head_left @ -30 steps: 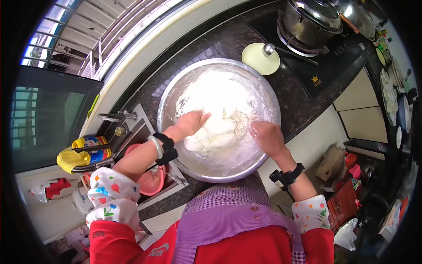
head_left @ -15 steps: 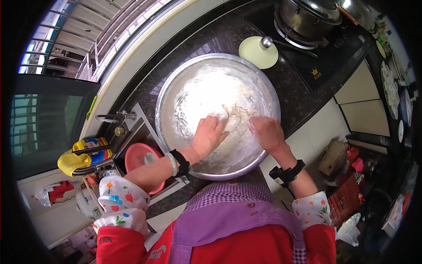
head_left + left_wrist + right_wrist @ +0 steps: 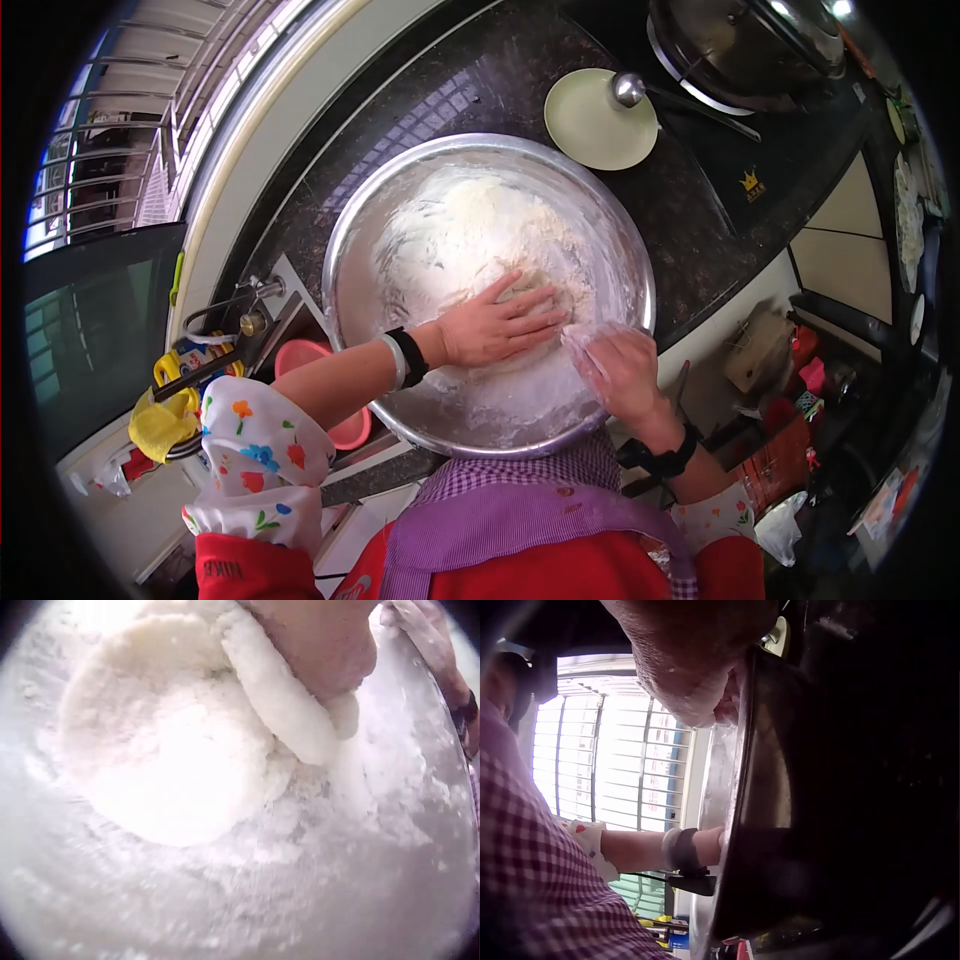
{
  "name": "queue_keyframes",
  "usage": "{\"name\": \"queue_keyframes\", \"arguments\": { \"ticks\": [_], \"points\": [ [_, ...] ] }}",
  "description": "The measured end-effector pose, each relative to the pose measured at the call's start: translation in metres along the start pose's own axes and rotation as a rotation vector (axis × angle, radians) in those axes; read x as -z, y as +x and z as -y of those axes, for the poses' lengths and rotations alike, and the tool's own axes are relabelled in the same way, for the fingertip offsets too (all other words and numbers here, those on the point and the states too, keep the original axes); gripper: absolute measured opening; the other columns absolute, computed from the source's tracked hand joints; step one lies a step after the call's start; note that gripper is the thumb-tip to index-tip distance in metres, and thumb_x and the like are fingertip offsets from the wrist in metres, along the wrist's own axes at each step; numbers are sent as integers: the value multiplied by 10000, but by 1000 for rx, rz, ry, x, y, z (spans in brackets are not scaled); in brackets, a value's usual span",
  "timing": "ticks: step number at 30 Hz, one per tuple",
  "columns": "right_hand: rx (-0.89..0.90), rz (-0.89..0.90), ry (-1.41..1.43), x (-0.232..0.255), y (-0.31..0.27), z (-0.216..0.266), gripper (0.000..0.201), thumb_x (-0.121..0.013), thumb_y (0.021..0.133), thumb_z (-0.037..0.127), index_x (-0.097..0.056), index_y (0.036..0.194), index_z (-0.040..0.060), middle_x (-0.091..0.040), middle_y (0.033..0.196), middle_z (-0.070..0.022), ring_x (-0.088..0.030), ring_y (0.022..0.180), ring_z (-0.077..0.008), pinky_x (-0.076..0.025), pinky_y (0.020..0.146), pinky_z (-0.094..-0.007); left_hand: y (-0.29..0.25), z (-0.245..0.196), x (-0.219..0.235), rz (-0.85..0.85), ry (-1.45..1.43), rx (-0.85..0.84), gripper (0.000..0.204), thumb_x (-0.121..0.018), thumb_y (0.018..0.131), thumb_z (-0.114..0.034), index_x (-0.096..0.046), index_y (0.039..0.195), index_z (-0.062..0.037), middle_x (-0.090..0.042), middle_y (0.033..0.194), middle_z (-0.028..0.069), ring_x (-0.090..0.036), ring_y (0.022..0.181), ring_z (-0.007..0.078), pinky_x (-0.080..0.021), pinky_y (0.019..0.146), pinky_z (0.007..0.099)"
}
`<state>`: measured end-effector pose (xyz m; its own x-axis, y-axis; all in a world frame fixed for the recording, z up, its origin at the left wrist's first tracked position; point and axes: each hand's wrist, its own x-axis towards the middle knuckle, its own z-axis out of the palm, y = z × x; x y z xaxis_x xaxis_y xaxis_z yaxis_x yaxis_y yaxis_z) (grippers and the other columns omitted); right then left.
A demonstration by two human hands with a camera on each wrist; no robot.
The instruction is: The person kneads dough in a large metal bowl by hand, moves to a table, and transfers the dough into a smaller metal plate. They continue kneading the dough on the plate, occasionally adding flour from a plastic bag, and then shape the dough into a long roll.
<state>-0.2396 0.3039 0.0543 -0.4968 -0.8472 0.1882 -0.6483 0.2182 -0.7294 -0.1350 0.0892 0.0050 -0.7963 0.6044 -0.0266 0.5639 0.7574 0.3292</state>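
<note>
A wide steel bowl (image 3: pixel 345 240) on the dark counter holds a pale mound of flour and dough (image 3: pixel 470 230). My left hand (image 3: pixel 500 322) lies flat on the near part of the dough, fingers straight and pointing right, pressing it. In the left wrist view that hand (image 3: pixel 315 637) pushes a fold of the dough (image 3: pixel 172 750) against the floured bowl (image 3: pixel 225 915). My floured right hand (image 3: pixel 615 365) rests on the bowl's inner wall by the near right rim. From the right wrist view only the heel of the right hand (image 3: pixel 690 652) shows, above the bowl's dark outer wall (image 3: pixel 757 825).
A pale green plate (image 3: pixel 585 130) with a ladle on it sits beyond the bowl. A lidded pot (image 3: pixel 750 40) stands on the stove at the far right. To the left are a tap (image 3: pixel 250 300), a pink basin (image 3: pixel 340 420) in the sink and a yellow cloth (image 3: pixel 155 425).
My left hand came from the far left side of the dough and now lies flat across its near part. My right hand slid nearer along the rim. The head view moved closer.
</note>
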Motion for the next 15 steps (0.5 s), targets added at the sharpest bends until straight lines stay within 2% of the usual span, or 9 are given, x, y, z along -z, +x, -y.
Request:
{"name": "queue_keyframes", "arguments": {
  "ticks": [1, 5, 7, 10, 12, 13, 14, 15],
  "points": [
    [21, -17, 16, -1, -3, -3, 181, -670, 710, 74, -624, 874, 15, -598, 731, -102, -599, 640, -273, -463, 552, -374, 4, 3, -3, -1, -11, 4, 424, -557, 827, -301, -552, 1228, -163, -380, 1432, 21, -255, 1381, 261, -136, 1101, 563],
    [-15, -54, -1, 3, 0, 8, 148, -665, 718, 82, -619, 846, 25, -599, 723, -109, -600, 644, -286, -467, 566, -381, 12, 8, -5, -23, 32, 16, 439, -570, 806, -299, -555, 1223, -163, -396, 1420, 20, -286, 1366, 259, -149, 1094, 572],
    [-35, 28, -67, 2, -7, 0, 114, -660, 733, 96, -608, 813, 33, -605, 724, -117, -602, 651, -299, -470, 582, -390, 14, 5, -2, -51, 59, 34, 449, -573, 802, -305, -550, 1228, -164, -400, 1416, 17, -293, 1361, 258, -149, 1097, 568],
    [36, -34, -94, -5, -5, -3, 106, -655, 743, 109, -594, 789, 36, -611, 731, -121, -607, 668, -306, -473, 596, -401, -1, -4, 15, -66, 26, 37, 448, -537, 855, -329, -526, 1258, -133, -393, 1418, 39, -288, 1359, 261, -156, 1114, 530],
    [67, 4, -117, -5, -2, 0, 111, -647, 764, 115, -592, 795, 24, -617, 741, -132, -612, 684, -317, -473, 598, -408, -17, -12, 37, -150, -124, 290, 431, -491, 912, -317, -496, 1285, -101, -418, 1396, 78, -348, 1319, 262, -234, 1113, 460],
    [46, 51, -132, -4, 0, 3, 114, -639, 776, 120, -593, 803, 19, -615, 739, -142, -611, 687, -327, -473, 599, -413, -31, -12, 55, -116, -317, 483, 397, -459, 948, -284, -491, 1285, -76, -474, 1340, 119, -471, 1210, 273, -371, 1045, 377],
    [25, 101, -150, -2, 1, 5, 120, -632, 789, 124, -594, 811, 13, -614, 736, -153, -609, 691, -337, -473, 599, -419, -43, -17, 63, -158, -467, 784, 346, -482, 943, -229, -521, 1236, -52, -578, 1182, 167, -588, 1032, 308, -478, 915, 352],
    [44, 106, -157, 0, 2, 6, 120, -632, 789, 124, -594, 811, 13, -614, 736, -153, -609, 691, -337, -473, 599, -419, -62, -16, 56, -295, -407, 930, 304, -471, 952, -208, -546, 1169, -8, -621, 1030, 209, -619, 904, 358, -503, 822, 374]
  ]
}}
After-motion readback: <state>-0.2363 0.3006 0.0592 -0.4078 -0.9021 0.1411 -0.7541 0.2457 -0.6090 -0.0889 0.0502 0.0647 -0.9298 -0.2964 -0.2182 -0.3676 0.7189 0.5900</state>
